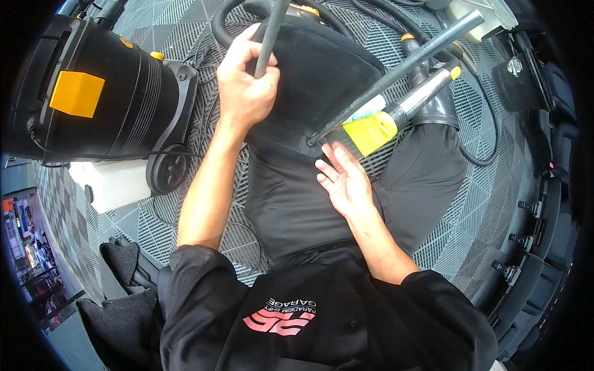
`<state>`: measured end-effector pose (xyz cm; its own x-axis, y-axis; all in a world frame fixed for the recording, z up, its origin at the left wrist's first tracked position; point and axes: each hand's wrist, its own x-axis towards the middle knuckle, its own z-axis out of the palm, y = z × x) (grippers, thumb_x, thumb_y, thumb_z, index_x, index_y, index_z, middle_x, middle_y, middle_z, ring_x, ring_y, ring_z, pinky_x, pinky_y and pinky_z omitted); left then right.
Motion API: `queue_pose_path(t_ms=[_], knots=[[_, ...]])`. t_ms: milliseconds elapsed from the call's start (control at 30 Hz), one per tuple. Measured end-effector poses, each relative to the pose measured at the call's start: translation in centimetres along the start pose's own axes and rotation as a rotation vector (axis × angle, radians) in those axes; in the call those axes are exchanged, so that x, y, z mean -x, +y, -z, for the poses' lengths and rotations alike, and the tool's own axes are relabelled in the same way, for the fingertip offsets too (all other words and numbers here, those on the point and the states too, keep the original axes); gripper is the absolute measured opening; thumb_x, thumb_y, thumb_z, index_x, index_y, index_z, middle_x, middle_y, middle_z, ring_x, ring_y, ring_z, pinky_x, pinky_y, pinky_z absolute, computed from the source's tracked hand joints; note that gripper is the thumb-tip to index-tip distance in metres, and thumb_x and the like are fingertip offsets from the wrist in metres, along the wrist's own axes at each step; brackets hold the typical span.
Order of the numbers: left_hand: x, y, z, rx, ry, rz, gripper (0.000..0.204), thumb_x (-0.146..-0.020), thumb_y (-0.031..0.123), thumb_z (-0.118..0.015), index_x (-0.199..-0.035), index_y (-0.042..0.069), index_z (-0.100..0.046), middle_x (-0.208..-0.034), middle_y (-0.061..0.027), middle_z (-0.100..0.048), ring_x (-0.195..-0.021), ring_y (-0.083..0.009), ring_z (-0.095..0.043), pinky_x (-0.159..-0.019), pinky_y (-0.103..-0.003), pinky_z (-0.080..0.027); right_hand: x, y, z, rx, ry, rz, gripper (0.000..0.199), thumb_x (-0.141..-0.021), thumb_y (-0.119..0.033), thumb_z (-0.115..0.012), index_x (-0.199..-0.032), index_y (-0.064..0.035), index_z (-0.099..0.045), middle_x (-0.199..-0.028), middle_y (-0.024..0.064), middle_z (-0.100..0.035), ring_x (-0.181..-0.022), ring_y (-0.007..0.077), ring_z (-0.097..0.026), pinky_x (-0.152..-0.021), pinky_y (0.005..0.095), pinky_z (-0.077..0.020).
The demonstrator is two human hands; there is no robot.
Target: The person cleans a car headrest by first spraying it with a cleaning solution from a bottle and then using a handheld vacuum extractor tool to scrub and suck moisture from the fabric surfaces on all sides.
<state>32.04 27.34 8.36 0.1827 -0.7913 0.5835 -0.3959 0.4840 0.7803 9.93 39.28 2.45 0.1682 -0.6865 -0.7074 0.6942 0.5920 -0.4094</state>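
A black fabric headrest [315, 80] lies across my lap, its two grey metal posts slanting up and away. My left hand [250, 83] is closed round the left post [270, 42], knuckles against the headrest's side. The right post [402, 74] rises toward the upper right from a round socket near the headrest's lower edge. Just below that socket, my right hand [346, 182] is palm up with its fingers apart and slightly blurred, holding nothing. Past its fingertips lies an extractor nozzle [371, 133] with a clear and yellow-green head on a shiny metal tube.
A black vacuum machine [105, 93] with a yellow panel stands at the left over a white tank [114, 185]. Black hoses [396, 28] and cables cross the grey tiled floor [464, 213]. Black carpeted pieces [127, 309] lie lower left; car seats [544, 272] line the right.
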Motion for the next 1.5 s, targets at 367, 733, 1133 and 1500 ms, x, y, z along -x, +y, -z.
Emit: queue_pose_path(t_ms=[367, 733, 1133, 1500], knots=[[-1.5, -0.3, -2.8, 0.078, -0.237, 0.132, 0.011, -0.075, -0.001, -0.064, -0.085, 0.001, -0.062, -0.134, -0.0171, -0.066, -0.111, -0.0228, -0.066, -0.095, -0.032, -0.049, -1.5, 0.2, 3.4, 0.035, -0.094, 0.001, 0.038, -0.096, -0.016, -0.072, -0.13, -0.0027, -0.061, -0.122, 0.0142, -0.071, -0.065, 0.0154, -0.068, -0.075, 0.0367, -0.0594], [-1.8, -0.4, -3.3, -0.008, -0.32, 0.145, 0.013, -0.072, 0.004, -0.067, -0.084, 0.002, -0.064, -0.131, -0.0213, -0.066, -0.128, -0.0343, -0.06, -0.109, -0.039, -0.043, -0.4, -0.7, 4.1, -0.352, -0.411, -0.169, 0.041, -0.096, -0.009, -0.059, -0.137, -0.0074, -0.055, -0.14, 0.016, -0.056, -0.126, 0.0345, -0.058, -0.102, 0.044, -0.0497], [-1.7, -2.0, -3.6, 0.044, -0.279, 0.167, 0.014, -0.071, 0.005, -0.069, -0.083, 0.001, -0.062, -0.132, -0.0263, -0.065, -0.136, -0.0358, -0.055, -0.114, -0.039, -0.038, -1.0, -0.3, 5.2, -0.305, -0.16, -0.141, 0.039, -0.096, -0.005, -0.064, -0.134, -0.0088, -0.055, -0.135, 0.0174, -0.062, -0.072, 0.008, -0.068, -0.07, 0.0292, -0.0544], [-2.0, -1.3, -4.4, 0.036, -0.401, 0.326, 0.016, -0.071, 0.004, -0.069, -0.082, 0.002, -0.058, -0.117, -0.0166, -0.065, -0.112, -0.0246, -0.061, -0.097, -0.035, -0.046, -0.9, -1.5, 4.3, -0.058, -0.046, -0.211, 0.043, -0.091, -0.004, -0.068, -0.132, -0.0076, -0.054, -0.122, 0.0092, -0.064, -0.089, 0.0183, -0.059, -0.073, 0.0327, -0.0508]])
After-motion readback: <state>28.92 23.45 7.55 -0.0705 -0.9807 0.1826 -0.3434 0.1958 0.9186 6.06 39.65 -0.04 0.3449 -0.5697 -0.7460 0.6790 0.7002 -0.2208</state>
